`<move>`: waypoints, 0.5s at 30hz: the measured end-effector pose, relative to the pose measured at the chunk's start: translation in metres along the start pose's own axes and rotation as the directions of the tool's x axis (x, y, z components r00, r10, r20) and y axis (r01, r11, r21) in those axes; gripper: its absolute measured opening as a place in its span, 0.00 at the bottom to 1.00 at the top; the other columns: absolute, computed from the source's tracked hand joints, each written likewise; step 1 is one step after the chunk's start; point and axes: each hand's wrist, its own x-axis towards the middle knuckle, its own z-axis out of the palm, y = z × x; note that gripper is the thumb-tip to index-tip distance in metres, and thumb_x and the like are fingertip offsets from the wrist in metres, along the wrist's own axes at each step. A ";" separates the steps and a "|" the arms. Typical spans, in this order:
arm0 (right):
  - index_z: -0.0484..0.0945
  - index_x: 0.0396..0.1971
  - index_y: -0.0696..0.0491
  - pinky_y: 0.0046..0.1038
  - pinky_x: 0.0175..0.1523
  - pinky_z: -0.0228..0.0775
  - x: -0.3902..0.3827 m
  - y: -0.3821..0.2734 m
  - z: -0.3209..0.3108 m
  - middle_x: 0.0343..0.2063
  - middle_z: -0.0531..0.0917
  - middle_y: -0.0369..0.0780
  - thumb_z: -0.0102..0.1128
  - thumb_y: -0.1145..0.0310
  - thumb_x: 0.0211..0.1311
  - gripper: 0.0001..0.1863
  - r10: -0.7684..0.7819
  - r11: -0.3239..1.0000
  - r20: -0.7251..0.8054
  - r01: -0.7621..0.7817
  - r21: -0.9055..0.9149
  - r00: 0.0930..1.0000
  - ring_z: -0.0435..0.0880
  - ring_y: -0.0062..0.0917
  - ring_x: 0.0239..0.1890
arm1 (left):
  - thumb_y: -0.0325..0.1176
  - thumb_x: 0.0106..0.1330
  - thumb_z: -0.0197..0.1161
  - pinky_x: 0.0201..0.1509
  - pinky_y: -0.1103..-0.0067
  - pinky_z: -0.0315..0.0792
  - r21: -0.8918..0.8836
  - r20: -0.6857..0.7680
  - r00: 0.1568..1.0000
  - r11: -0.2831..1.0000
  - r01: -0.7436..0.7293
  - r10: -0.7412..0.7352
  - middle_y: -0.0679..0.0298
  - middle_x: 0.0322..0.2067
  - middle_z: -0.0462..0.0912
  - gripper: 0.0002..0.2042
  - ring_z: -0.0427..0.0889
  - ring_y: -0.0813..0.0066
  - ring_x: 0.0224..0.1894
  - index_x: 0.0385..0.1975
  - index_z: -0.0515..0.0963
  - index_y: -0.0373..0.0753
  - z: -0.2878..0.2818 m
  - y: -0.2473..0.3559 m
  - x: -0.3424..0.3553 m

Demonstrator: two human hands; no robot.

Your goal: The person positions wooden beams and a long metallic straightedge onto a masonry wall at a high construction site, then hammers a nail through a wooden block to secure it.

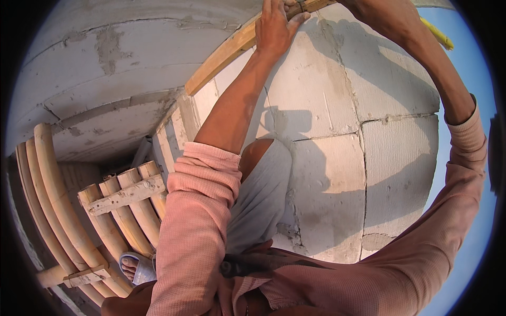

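At the top edge, my left hand [275,30] grips a long wooden batten [226,60], its fingers over the wood and its thumb stretched to the right. The batten slants up along the corner of the block wall. A small dark tie or wire [301,6] shows on the wood beside my fingers. My right hand [363,6] reaches in at the top, mostly cut off by the frame, so its fingers are hidden. Behind my right forearm a yellow stick-like thing [438,35] pokes out; I cannot tell whether that hand holds it.
Before me stands a pale block wall [327,174] with mortar joints and my shadow. Another block wall [79,73] rises at the left. Below left is a bamboo platform [121,226] with cross pieces, my sandalled foot [138,267] on it. Open sky [477,58] lies at the right.
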 end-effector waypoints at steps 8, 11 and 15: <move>0.73 0.45 0.59 0.38 0.51 0.71 0.003 -0.007 -0.005 0.40 0.80 0.49 0.49 0.67 0.72 0.11 0.121 0.985 0.146 -0.137 0.106 0.982 0.79 0.39 0.47 | 0.42 0.62 0.69 0.44 0.62 0.73 -0.002 -0.011 1.000 1.000 -0.010 0.010 0.50 0.41 0.76 0.19 0.78 0.50 0.43 0.43 0.73 0.35 -0.003 0.004 0.001; 0.72 0.42 0.59 0.40 0.49 0.71 -0.004 -0.007 0.000 0.38 0.80 0.49 0.49 0.67 0.72 0.10 -0.108 0.991 -0.269 0.125 0.047 0.957 0.80 0.40 0.45 | 0.42 0.63 0.68 0.45 0.61 0.73 -0.058 0.011 0.999 0.997 0.050 -0.050 0.50 0.41 0.76 0.19 0.78 0.50 0.43 0.43 0.73 0.34 0.000 0.007 -0.002; 0.73 0.42 0.59 0.40 0.48 0.71 0.001 -0.009 -0.009 0.37 0.80 0.49 0.49 0.67 0.72 0.10 0.093 0.988 0.043 -0.098 0.122 0.995 0.80 0.40 0.44 | 0.43 0.63 0.68 0.45 0.60 0.73 0.007 0.034 0.998 0.998 0.055 -0.056 0.49 0.42 0.76 0.20 0.78 0.49 0.44 0.44 0.72 0.34 -0.004 0.007 0.001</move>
